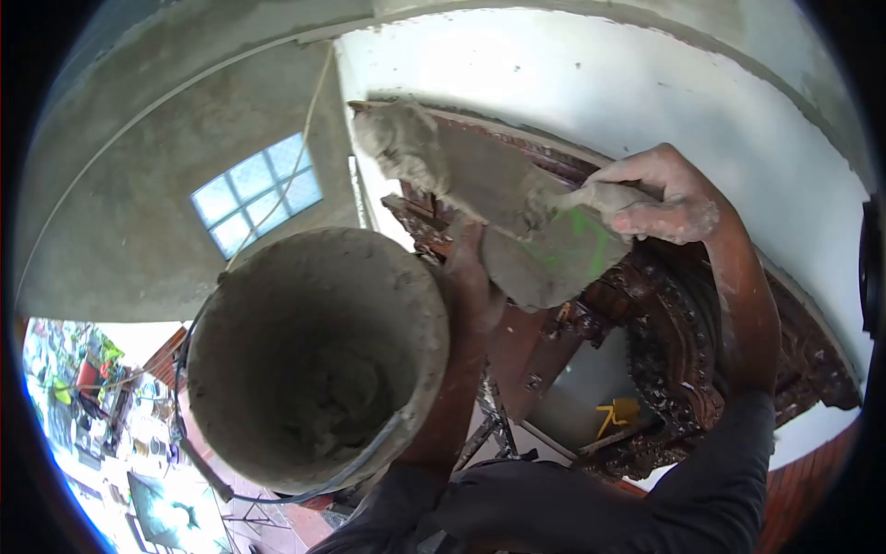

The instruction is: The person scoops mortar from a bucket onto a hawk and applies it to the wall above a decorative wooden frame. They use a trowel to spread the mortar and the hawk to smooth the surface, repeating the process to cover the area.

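Note:
My right hand (669,198), smeared with mortar, is closed round the handle of a trowel (489,175). Wet grey mortar (401,143) lies heaped at the blade's far left end. Beneath the blade is a grey board (554,263) with green marks. My left hand (471,268) is at the board's left edge, partly behind the bucket rim and the trowel; its fingers are mostly hidden. A large mortar-coated bucket (318,360) stands left of that arm, with some mortar (355,397) at the bottom and its wire handle hanging over the near side.
Dark carved wooden furniture (683,342) runs below my right arm against a white wall (554,74). A grey wall with a glass-block window (257,194) rises at the left. A thin cord hangs before it. Bright cluttered ground shows at the lower left.

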Demonstrator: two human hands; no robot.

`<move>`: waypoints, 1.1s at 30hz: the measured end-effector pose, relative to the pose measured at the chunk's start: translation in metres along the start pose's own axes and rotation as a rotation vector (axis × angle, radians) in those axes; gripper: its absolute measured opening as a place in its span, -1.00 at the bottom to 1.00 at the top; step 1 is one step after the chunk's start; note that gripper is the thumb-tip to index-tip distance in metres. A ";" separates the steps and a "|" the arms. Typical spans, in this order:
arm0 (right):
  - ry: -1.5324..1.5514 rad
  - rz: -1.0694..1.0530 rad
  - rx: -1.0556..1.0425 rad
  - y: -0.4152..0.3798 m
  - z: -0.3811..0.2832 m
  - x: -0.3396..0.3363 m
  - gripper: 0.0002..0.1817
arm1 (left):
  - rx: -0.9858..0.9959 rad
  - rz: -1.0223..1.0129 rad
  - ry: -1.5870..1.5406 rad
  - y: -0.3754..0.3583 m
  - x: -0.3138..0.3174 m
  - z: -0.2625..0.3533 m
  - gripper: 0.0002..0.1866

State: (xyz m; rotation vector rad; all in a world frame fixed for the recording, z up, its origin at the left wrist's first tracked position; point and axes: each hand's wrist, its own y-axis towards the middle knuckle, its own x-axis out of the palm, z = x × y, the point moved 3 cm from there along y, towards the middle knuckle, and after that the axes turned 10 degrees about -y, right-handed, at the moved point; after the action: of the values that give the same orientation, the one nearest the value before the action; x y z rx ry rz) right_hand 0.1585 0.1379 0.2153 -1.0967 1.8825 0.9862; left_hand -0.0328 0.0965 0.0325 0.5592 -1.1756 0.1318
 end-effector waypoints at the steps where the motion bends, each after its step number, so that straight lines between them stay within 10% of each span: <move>1: -0.081 0.073 -0.014 -0.014 0.010 -0.008 -0.50 | -0.030 0.018 0.014 -0.002 0.001 0.001 -0.50; 16: -0.914 0.913 0.303 -0.135 0.146 0.138 -0.49 | -0.162 -0.006 -0.021 0.016 -0.022 -0.010 -0.54; 23: -0.786 0.954 0.298 -0.137 0.137 0.089 -0.51 | -0.045 0.031 0.006 0.022 -0.029 -0.008 -0.52; 33: -0.671 0.349 -0.575 0.056 -0.070 0.050 -0.64 | 0.065 -0.052 0.103 0.019 -0.042 -0.016 -0.63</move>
State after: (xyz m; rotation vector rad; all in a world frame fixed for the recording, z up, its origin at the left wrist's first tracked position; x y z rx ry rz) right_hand 0.0750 0.0781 0.2166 -0.5974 1.2725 1.8982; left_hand -0.0437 0.1284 -0.0029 0.6326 -1.0589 0.1535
